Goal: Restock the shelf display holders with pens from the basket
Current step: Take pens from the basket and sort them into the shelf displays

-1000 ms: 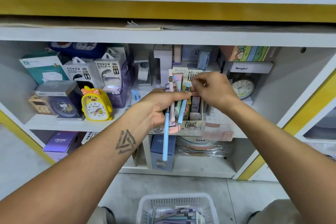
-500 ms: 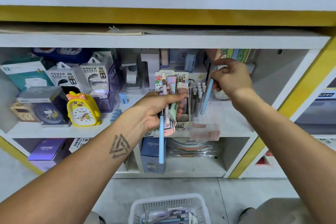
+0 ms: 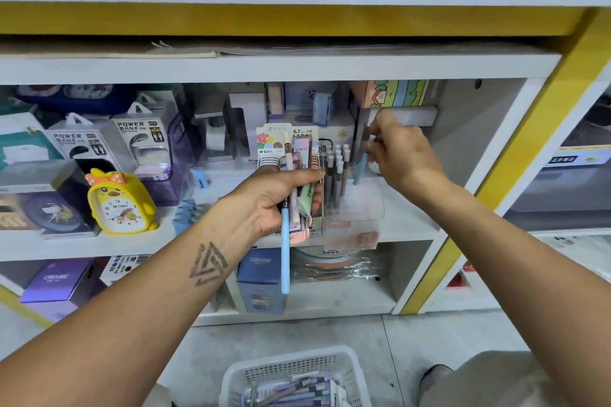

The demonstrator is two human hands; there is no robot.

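Note:
My left hand (image 3: 274, 198) grips a small bundle of pens in front of the shelf: a long light blue pen (image 3: 285, 254) hangs down from my fist, with a pink and a green one beside it. My right hand (image 3: 400, 155) pinches the top of another light blue pen (image 3: 361, 168), which slants down just right of the clear display holder (image 3: 353, 208). Several brown and pink pens (image 3: 337, 172) stand upright in that holder. The white mesh basket (image 3: 291, 370) with more pens sits on the floor below me.
A card-backed pen display box (image 3: 291, 142) stands left of the clear holder. Power bank boxes (image 3: 139, 142) and a yellow chick clock (image 3: 119, 201) fill the shelf's left side. A white box (image 3: 416, 116) sits behind my right hand. The lower shelf holds blue boxes (image 3: 261, 277).
My right hand took one light blue pen from the bundle and carried it to the right of the clear holder, then slightly lower. My left hand kept its grip on the rest.

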